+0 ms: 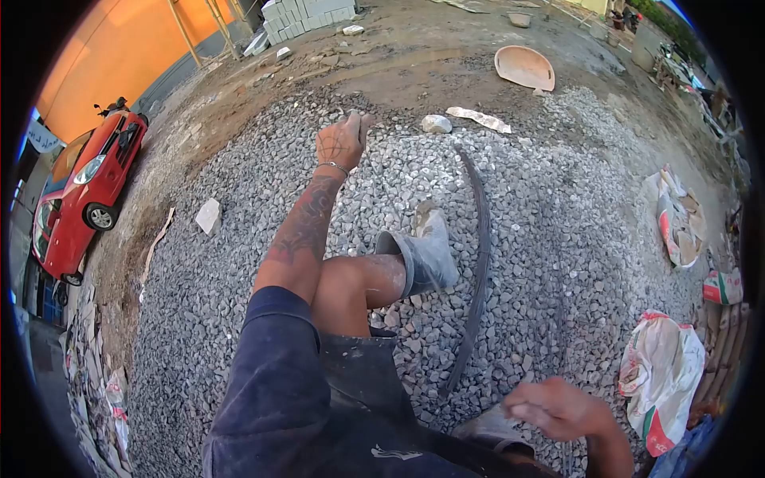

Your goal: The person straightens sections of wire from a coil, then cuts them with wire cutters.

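My left hand [343, 141] is closed in a fist, stretched out over the gravel; what it grips, if anything, I cannot make out. Low on the right, my right hand [559, 408] has its fingers curled together and is slightly blurred; its contents are hidden. A long, dark bundle of thin strands [481, 231] lies curved on the gravel [263, 175] between the hands, touching neither. Beside this bundle is my grey rubber boot [430, 251], coated with pale dust. The other boot [488, 429] is partly covered by my right hand.
A red car [96, 179] stands at left by an orange wall [103, 60]. Ahead lie a white stone [437, 123], a pale shallow basin [524, 67] and stacked grey blocks [307, 16]. White sacks [661, 370] lie at right. Another pale stone [209, 216] rests left.
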Demonstrator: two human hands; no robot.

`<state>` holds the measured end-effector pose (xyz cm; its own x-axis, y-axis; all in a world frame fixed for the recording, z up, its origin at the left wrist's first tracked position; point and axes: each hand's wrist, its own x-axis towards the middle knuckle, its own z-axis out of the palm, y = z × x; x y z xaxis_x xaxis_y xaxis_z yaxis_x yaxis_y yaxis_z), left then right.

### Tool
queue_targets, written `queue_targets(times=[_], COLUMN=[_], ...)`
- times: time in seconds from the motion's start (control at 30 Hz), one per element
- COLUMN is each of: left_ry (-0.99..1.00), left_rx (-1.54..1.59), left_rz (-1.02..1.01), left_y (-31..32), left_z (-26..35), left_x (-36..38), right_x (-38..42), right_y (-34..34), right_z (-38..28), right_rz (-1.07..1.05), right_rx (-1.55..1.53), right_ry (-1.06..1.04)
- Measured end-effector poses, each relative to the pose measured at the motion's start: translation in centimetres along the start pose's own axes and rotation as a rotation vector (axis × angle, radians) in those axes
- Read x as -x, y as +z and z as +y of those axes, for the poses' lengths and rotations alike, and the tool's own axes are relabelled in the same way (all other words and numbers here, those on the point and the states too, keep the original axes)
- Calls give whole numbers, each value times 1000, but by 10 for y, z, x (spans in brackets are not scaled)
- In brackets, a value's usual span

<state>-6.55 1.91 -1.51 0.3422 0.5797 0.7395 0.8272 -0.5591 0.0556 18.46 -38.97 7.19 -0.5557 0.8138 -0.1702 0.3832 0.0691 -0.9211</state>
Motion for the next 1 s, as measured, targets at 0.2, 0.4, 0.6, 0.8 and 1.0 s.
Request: queue_targets(times=[0.2,0.4,0.6,0.8,1.0], left_ry=[25,-12,-47,-84,-289], left_rx=[2,-67,-67,-95,-147], left_rz=[-1,-98,-148,-6,-181], left_y=[-6,-6,-5,-15,-20], left_z=[-2,-35,-57,-80,-118], left_x=[-1,19,37,46,80], right_x=[56,47,72,91,106], right_y=[-66,1,-40,-39,-38], right_z=[-11,46,-23,70,-58], right_rz=[1108,-48,927,210,188], right_rx=[-49,100,-361,736,-65], right_ry=[346,430,-128,746,14])
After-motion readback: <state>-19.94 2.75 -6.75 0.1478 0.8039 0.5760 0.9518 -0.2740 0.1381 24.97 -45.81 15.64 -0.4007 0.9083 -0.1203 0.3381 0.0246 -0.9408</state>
